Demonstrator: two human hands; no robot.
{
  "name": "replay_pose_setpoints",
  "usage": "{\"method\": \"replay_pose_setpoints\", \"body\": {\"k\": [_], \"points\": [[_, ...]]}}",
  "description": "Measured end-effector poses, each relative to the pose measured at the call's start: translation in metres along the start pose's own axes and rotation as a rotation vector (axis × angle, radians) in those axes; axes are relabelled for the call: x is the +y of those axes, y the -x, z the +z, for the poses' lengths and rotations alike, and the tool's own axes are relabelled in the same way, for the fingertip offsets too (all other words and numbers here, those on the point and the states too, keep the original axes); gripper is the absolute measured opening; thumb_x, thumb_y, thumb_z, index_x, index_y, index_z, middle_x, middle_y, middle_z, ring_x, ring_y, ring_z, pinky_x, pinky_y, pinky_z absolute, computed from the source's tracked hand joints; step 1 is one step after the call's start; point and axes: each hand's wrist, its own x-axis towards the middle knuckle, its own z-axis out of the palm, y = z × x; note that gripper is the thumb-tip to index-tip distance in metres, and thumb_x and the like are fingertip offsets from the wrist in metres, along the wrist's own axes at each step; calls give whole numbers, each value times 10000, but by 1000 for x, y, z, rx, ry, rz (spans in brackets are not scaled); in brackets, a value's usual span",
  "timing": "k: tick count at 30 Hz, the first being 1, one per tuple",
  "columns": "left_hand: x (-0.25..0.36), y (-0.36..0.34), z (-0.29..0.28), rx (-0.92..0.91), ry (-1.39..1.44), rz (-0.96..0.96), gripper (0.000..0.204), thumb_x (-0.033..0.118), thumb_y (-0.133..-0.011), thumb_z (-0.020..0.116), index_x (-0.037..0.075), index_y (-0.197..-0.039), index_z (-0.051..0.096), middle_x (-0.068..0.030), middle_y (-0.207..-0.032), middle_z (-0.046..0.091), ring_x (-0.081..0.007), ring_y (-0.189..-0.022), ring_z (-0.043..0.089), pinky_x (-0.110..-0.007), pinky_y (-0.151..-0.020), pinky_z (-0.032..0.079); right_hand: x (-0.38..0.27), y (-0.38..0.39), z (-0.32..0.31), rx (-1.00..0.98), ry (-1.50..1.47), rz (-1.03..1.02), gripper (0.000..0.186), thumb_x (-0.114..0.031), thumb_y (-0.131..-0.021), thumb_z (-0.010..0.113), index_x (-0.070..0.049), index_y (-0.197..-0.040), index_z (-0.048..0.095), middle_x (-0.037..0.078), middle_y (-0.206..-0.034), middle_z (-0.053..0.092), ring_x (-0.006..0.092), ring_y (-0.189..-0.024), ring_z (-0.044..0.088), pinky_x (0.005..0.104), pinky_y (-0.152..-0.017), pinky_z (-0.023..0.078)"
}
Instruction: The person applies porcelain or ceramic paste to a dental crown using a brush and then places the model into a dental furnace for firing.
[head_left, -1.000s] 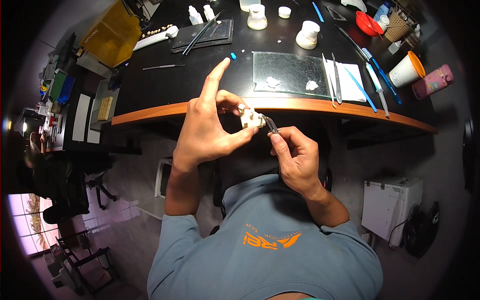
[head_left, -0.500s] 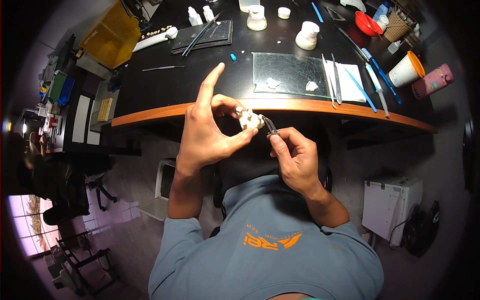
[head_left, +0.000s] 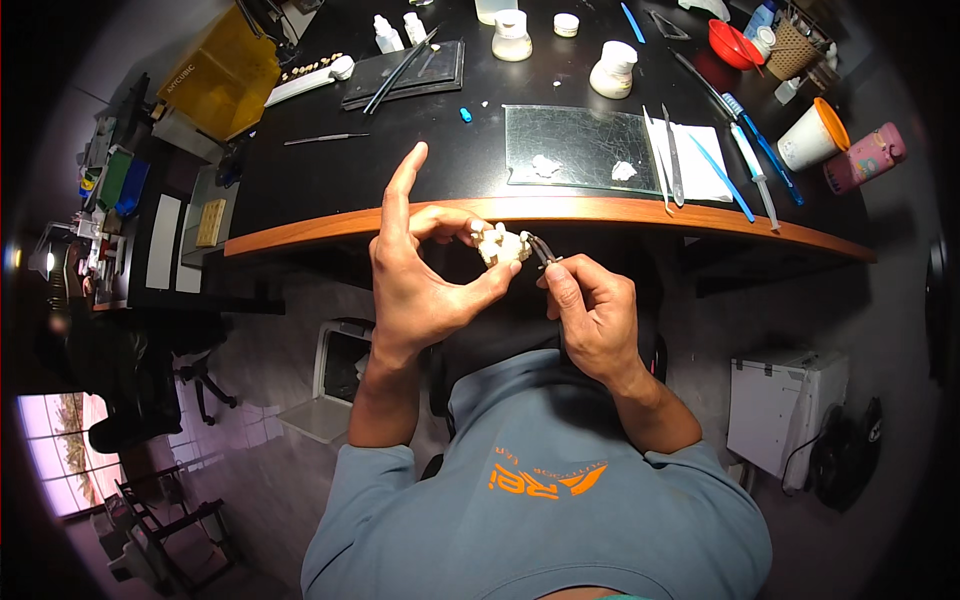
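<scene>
My left hand (head_left: 425, 285) grips a small cream model (head_left: 498, 245), resembling a dental cast, between thumb and fingers, with the index finger raised clear of it. In my right hand (head_left: 595, 325) is a dark curved tool (head_left: 543, 250), like tweezers or forceps, pinched near thumb and index. Its tip is at the model's right side; whether it touches is too small to tell. Both hands are just in front of the desk's wooden edge (head_left: 400, 217).
A glass slab (head_left: 575, 135) with white lumps, a white pad (head_left: 710, 150) with instruments, jars (head_left: 612, 75), a red bowl (head_left: 735, 45), cups and a black block (head_left: 405, 80) occupy the desk. A yellow cover (head_left: 205, 80) stands left; a white box (head_left: 780, 400) sits below right.
My left hand has shifted slightly right, its raised index finger dropping lower, and the model has turned a little. My right hand and tool have barely moved.
</scene>
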Motion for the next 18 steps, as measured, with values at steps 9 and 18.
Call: {"method": "replay_pose_setpoints", "body": {"k": [9, 18], "points": [[-1, 5, 8, 41, 69, 33, 1159, -44, -716, 906, -53, -1655, 227, -91, -972, 757, -148, -921, 749, -304, -921, 600, 3, -2, -4, 8, 51, -6, 301, -188, -1074, 700, 23, -858, 695, -1, -595, 551, 44, -548, 446, 283, -485, 339], [3, 5, 12, 41, 73, 26, 1143, -41, -713, 902, -52, -1650, 248, -92, -973, 760, -143, -922, 748, -292, -917, 591, 4, 0, -5, 8, -12, -66, 324, -199, -1081, 667, 20, -841, 667, 18, -595, 533, 62, -558, 443, 297, -501, 353]]}}
